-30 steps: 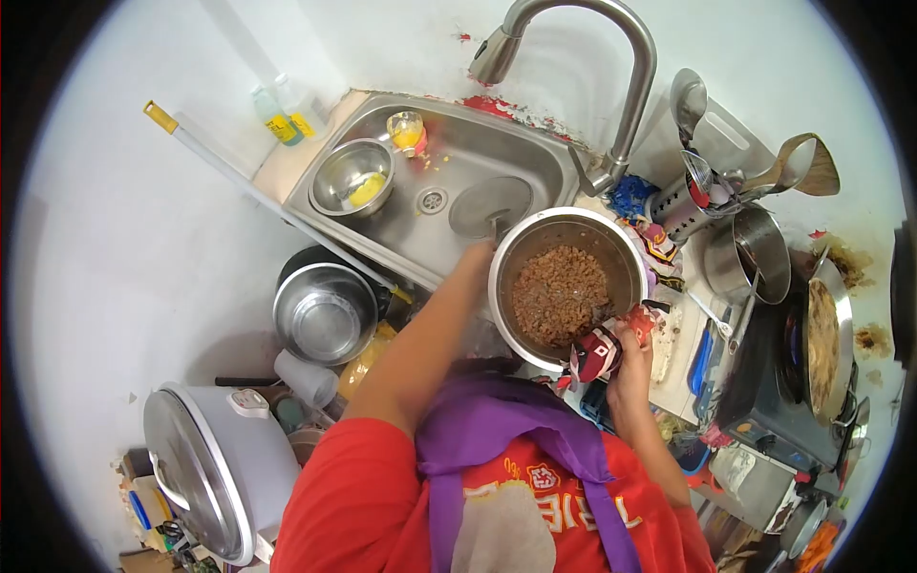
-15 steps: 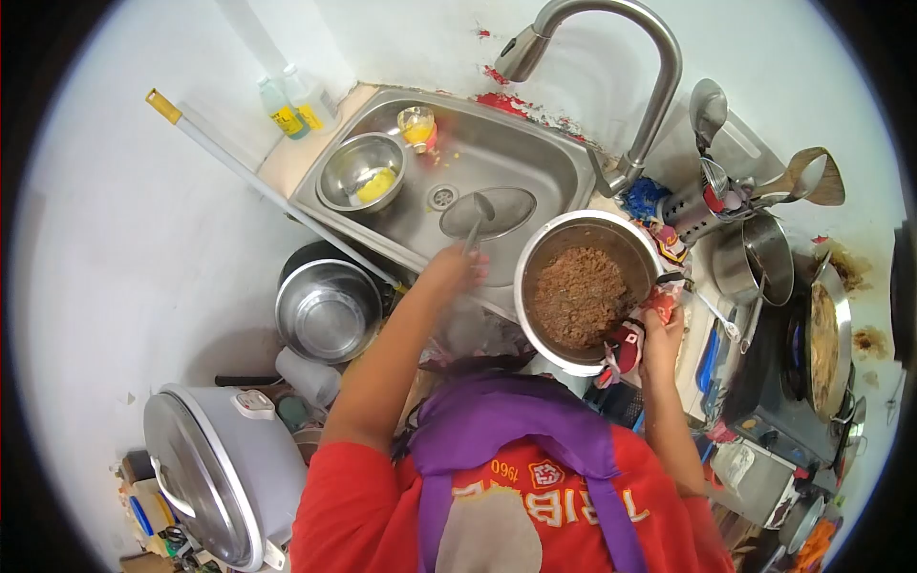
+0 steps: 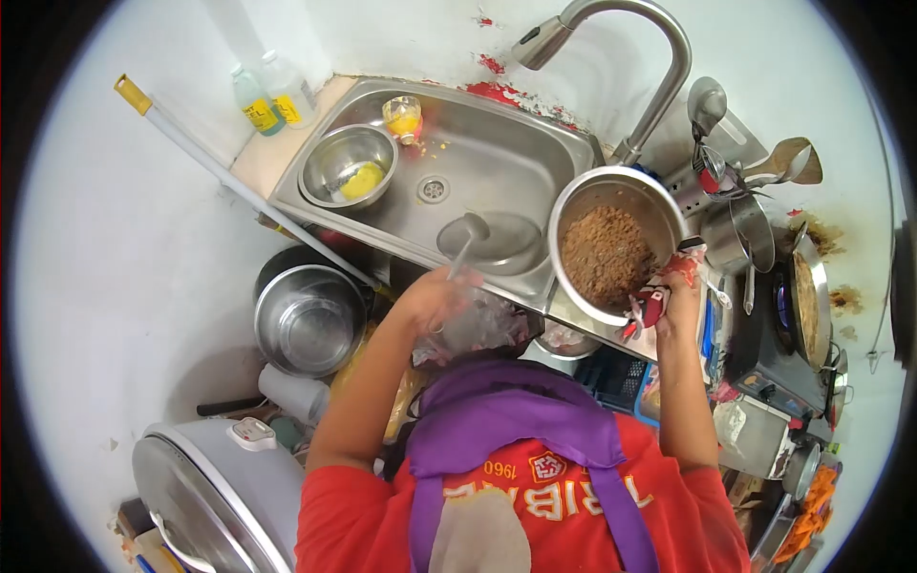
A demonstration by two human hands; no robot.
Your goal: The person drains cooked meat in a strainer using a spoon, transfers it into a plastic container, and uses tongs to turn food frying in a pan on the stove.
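My left hand (image 3: 442, 298) is closed around the handle of a metal ladle (image 3: 473, 227). The ladle's bowl end is above an oval metal piece (image 3: 516, 246) at the front of the sink (image 3: 506, 138). On the right, my right hand (image 3: 680, 298) grips a patterned red cloth (image 3: 659, 291) at the side of a deep metal pot (image 3: 565, 215). The pot's handle is mostly hidden by the cloth and fingers. Brown, crumbly cooked food, like ground meat (image 3: 607, 253), covers the bottom of the tilted pot.
A steel bowl (image 3: 320, 158) with something yellow and a small yellow-stained container (image 3: 403, 116) stand in the sink. The faucet (image 3: 678, 57) arches behind. Utensils (image 3: 707, 105), a pan (image 3: 810, 296) on the stove, a large pot (image 3: 310, 320) and a rice cooker (image 3: 220, 487) surround me.
The pot has moved up and to the right with my right hand. My left hand keeps the ladle over the sink front, slightly lower and to the left. The view has shifted slightly.
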